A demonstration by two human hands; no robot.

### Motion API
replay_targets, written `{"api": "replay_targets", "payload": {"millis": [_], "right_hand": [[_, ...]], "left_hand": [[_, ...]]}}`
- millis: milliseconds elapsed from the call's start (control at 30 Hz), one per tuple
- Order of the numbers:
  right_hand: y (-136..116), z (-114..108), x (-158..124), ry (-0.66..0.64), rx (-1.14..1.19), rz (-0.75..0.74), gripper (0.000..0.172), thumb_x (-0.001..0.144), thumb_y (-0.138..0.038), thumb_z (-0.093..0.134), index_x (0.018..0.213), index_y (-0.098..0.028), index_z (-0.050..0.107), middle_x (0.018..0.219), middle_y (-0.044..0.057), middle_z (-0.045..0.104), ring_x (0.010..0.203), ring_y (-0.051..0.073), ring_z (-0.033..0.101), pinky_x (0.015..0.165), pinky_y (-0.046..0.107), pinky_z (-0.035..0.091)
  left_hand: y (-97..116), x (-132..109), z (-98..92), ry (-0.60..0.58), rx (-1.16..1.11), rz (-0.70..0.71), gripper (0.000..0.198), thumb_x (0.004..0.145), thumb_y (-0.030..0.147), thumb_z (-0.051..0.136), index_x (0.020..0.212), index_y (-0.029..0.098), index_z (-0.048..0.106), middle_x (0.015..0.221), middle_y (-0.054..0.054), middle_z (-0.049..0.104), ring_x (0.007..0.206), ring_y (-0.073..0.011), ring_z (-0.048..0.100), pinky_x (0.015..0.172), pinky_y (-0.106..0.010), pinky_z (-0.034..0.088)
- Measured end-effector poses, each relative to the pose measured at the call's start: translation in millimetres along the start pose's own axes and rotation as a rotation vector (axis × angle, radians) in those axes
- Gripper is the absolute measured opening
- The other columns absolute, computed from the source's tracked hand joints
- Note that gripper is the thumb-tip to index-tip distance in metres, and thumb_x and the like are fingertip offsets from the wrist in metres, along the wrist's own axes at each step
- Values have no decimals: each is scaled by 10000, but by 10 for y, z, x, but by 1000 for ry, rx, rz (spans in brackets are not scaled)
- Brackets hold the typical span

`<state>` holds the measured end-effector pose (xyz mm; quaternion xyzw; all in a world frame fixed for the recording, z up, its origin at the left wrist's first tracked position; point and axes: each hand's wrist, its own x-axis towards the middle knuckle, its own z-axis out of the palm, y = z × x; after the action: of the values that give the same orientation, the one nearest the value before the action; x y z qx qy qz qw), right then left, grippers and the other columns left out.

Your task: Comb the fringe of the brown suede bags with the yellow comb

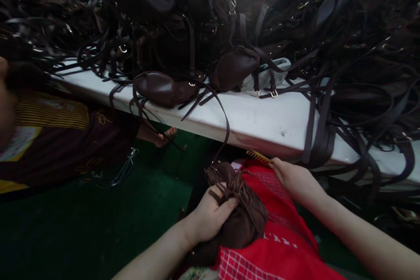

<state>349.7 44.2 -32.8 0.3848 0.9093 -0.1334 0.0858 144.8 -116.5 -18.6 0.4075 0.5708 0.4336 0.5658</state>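
Observation:
My left hand [210,214] presses down on a dark brown fringed bag [239,218] that lies on my lap, its fingers clamped over the fringe strands. My right hand [293,177] holds a small yellow comb [257,156] by one end, its teeth pointing left just above the top of the fringe. A long brown strap [226,122] runs from the bag up to the table. Red checked cloth [278,236] covers my lap under the bag.
A white table [262,118] runs across in front of me, heaped with several dark brown bags [164,87] and tangled straps [361,109]. Another person in a striped top [49,113] sits low at the left. The floor [98,227] is dark green.

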Motion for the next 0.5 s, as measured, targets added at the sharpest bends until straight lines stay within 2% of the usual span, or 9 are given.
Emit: {"api": "replay_targets", "payload": {"millis": [33,100,167,233,367,500], "right_hand": [[-4,-57,-35,49,68,-24,245,979,-291,301,983,-196,526,793,38,678,680,181,650,575,262,395],[-100,-172,-136,118,191,-178,238,975,-266,297,1029,-201,519,841,34,674,726,163,643,637,255,421],[-260,-245,-231,98,206,-359,226,961,-226,309,1050,-201,516,871,36,665,749,155,633,655,250,421],[-412,-255,-281,31,126,-443,203,945,-204,342,1048,-201,517,873,35,653,729,160,624,619,256,402],[-570,-193,-271,-65,7,-409,147,930,-197,389,1012,-200,511,822,16,623,676,168,618,547,267,347],[-570,-127,-202,-98,-1,-384,99,929,-204,405,948,-207,503,785,2,617,652,162,622,518,263,315]], "left_hand": [[1,14,1,-2,-19,1,300,900,354,507,1043,127,643,1049,-105,666,1002,-230,595,943,-342,434],[0,55,8,-3,-77,-3,307,904,348,504,1076,134,642,1096,-99,663,1047,-229,585,972,-341,422],[-4,93,19,-13,-121,-13,315,901,353,514,1090,139,648,1095,-90,670,1025,-221,597,957,-334,437],[-10,109,25,-30,-125,-18,320,903,362,513,1095,150,655,1078,-77,678,983,-207,609,937,-327,451],[0,79,25,-31,-97,11,327,914,348,501,1152,169,637,1126,-68,666,1004,-201,598,966,-330,435],[46,37,24,-43,-94,15,321,921,329,491,1160,168,633,1131,-72,668,1005,-200,605,974,-334,434]]}}
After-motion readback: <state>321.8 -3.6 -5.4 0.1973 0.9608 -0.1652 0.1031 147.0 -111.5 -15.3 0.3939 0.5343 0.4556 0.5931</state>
